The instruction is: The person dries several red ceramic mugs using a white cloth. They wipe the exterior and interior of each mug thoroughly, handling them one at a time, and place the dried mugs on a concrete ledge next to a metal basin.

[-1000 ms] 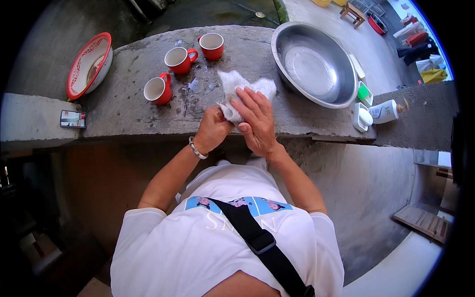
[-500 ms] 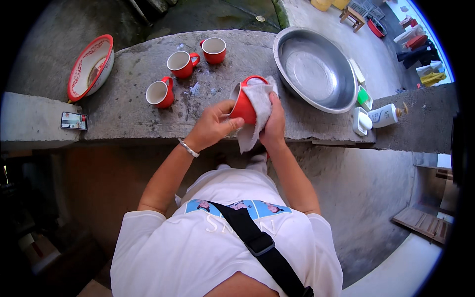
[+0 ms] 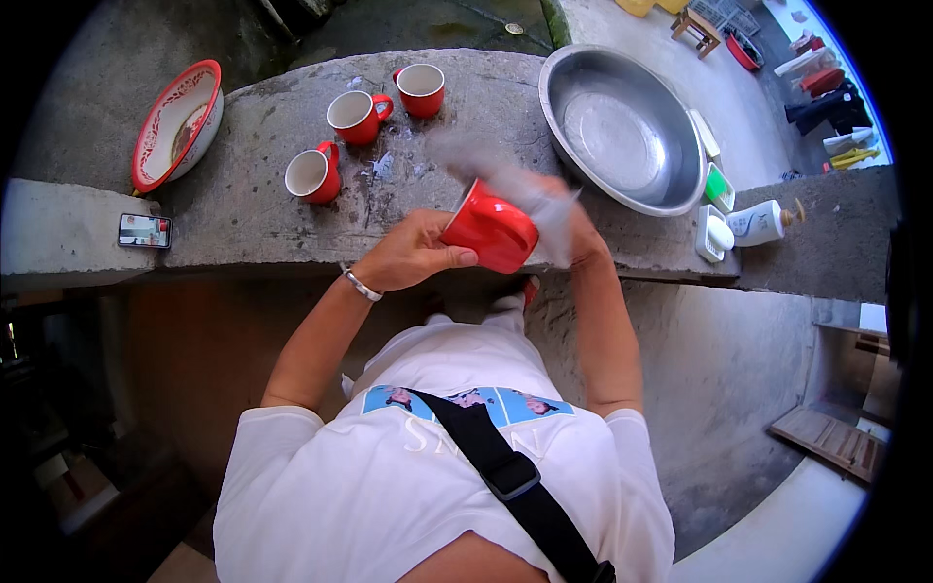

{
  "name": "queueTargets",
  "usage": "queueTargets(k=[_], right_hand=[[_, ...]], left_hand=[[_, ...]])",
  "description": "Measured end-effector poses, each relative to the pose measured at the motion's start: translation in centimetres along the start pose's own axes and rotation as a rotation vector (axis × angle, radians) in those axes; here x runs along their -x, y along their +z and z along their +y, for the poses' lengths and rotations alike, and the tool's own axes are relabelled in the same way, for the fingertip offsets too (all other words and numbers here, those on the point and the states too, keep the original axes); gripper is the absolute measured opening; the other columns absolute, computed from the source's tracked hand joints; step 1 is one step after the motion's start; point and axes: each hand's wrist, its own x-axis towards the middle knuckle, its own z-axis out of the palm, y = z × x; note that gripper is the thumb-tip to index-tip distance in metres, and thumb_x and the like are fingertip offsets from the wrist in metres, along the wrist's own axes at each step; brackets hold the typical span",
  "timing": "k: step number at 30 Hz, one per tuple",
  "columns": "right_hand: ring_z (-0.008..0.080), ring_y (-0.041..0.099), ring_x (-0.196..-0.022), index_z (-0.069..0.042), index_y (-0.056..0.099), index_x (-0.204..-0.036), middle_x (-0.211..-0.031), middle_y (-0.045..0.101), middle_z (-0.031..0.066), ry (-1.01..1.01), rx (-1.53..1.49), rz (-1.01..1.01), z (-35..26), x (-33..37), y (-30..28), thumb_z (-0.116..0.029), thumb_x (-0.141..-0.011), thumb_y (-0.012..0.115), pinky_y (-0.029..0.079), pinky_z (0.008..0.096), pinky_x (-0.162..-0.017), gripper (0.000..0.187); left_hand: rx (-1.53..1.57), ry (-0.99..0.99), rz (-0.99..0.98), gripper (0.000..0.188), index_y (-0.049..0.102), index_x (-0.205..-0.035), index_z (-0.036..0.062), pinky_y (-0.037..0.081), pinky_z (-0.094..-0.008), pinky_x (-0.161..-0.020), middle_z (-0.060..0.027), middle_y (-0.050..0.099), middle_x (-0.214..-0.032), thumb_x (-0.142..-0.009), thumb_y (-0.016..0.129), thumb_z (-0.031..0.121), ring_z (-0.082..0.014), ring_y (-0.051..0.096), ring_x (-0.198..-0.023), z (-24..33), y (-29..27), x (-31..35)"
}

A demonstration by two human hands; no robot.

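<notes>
My left hand (image 3: 416, 251) grips a red mug (image 3: 483, 233) by its rim side, tilted with its handle facing toward me and to the right. A pale cloth (image 3: 544, 209), smeared by motion, lies against the mug's far right side. My right hand (image 3: 579, 228) is closed on the cloth, its fingers partly hidden behind it. To the left on the concrete ledge stand three more red mugs with white insides: a near one (image 3: 313, 175), a middle one (image 3: 358, 117) and a far one (image 3: 421, 90).
A large metal basin (image 3: 696, 170) sits on the ledge's right. Beside it are a green scrubber (image 3: 717, 185), a white soap dish (image 3: 708, 245) and a white pump bottle (image 3: 758, 224) on its side. On the left, a red-rimmed enamel basin (image 3: 214, 87) leans; a phone (image 3: 145, 231) lies nearby.
The mug has been turned so its handle now faces me. My right hand and the cloth have swung right, away from the mug's front. The standing mugs have stayed put.
</notes>
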Motion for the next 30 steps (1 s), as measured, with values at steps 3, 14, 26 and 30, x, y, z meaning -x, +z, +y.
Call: queueTargets(k=[3, 14, 26, 30], right_hand=[[0.0132, 0.054, -0.104, -0.006, 0.050, -0.131, -0.120, 0.057, 0.0070, 0.083, 0.332, -0.074, -0.6, -0.5, -0.3, -0.011, -0.084, 0.061, 0.043, 0.0262, -0.092, 0.049], [0.0133, 0.057, -0.099, -0.008, 0.051, -0.131, -0.114, 0.059, 0.0074, 0.169, 0.128, 0.097, 3.4, -0.6, -2.1, -0.012, -0.083, 0.063, 0.046, 0.0264, -0.087, 0.049], [0.0133, 0.059, -0.090, 0.002, 0.057, -0.107, -0.102, 0.062, 0.0078, -0.060, -0.032, 0.335, 5.8, -1.4, -2.7, -0.023, -0.093, 0.054, 0.049, 0.0278, -0.082, 0.029], [0.0202, 0.059, -0.102, -0.001, 0.056, -0.113, -0.107, 0.063, 0.0137, -0.301, -0.340, 0.282, 1.5, 2.2, 2.3, -0.028, -0.093, 0.054, 0.047, 0.0334, -0.090, 0.033]], left_hand=[[-0.090, -0.060, -0.108, 0.028, 0.061, -0.108, -0.0012, 0.045, -0.0245, -0.081, -0.0014, 0.064, -0.100, -0.085, 0.066, 0.014, -0.0075, 0.056, -0.088, -1.2, -1.1, 0.2], [0.055, -0.169, 0.091, 0.031, 0.063, -0.103, -0.0023, 0.046, -0.0234, -0.076, -0.0010, 0.065, -0.092, -0.082, 0.071, 0.019, -0.0068, 0.057, -0.085, -1.3, -0.5, 0.5], [-0.265, 0.035, 0.023, 0.023, 0.065, -0.100, -0.0021, 0.047, -0.0252, -0.075, -0.0025, 0.067, -0.089, -0.082, 0.069, 0.011, -0.0065, 0.057, -0.084, -0.7, 0.1, 0.3], [-0.164, 0.016, 0.186, 0.022, 0.064, -0.099, -0.0033, 0.048, -0.0277, -0.072, -0.0040, 0.068, -0.088, -0.081, 0.068, 0.009, -0.0073, 0.058, -0.080, -0.6, -0.1, 0.5]])
